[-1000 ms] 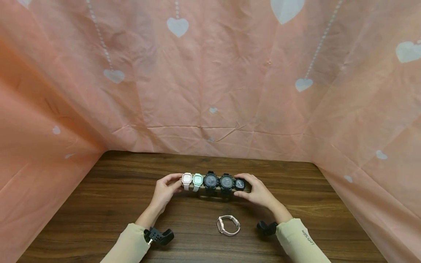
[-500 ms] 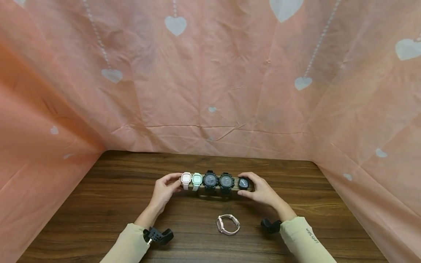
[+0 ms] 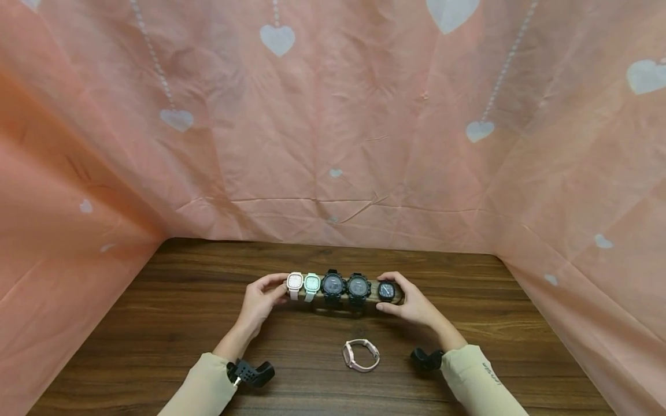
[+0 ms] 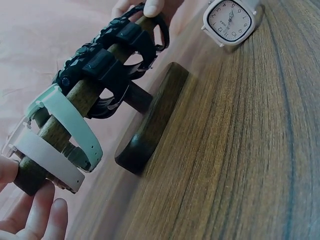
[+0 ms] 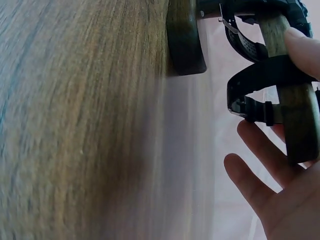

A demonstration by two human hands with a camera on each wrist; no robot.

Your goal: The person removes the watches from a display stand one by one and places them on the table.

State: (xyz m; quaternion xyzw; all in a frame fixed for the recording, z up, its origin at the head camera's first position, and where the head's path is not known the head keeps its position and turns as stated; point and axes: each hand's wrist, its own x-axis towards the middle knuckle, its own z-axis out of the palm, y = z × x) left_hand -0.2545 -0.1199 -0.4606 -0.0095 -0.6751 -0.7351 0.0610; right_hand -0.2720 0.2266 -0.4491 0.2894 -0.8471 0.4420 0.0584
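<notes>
My left hand (image 3: 261, 301) grips the left end of a wooden watch stand (image 4: 32, 175), thumb and fingers about the bar's tip. Beside it on the bar hang a pale pink watch (image 3: 295, 281) and a mint green watch (image 3: 312, 283). Two round black watches (image 3: 333, 285) follow in the middle. Near the right end hangs a black square-faced watch (image 3: 387, 290), its strap (image 5: 267, 72) looped round the bar. My right hand (image 3: 413, 303) holds this watch, thumb on one side and fingertips by the strap's buckle. Part of the right thumb is cut off in the right wrist view.
A separate pink watch (image 3: 361, 356) lies buckled on the brown wooden table (image 3: 156, 329), in front of the stand. The stand's foot (image 4: 155, 120) is on the table. A pink curtain (image 3: 333, 133) with white hearts surrounds the table at the back and sides.
My right hand has moved right with the black square-faced watch along the bar, leaving a bare stretch beside the round watches. My left hand has stayed nearly still.
</notes>
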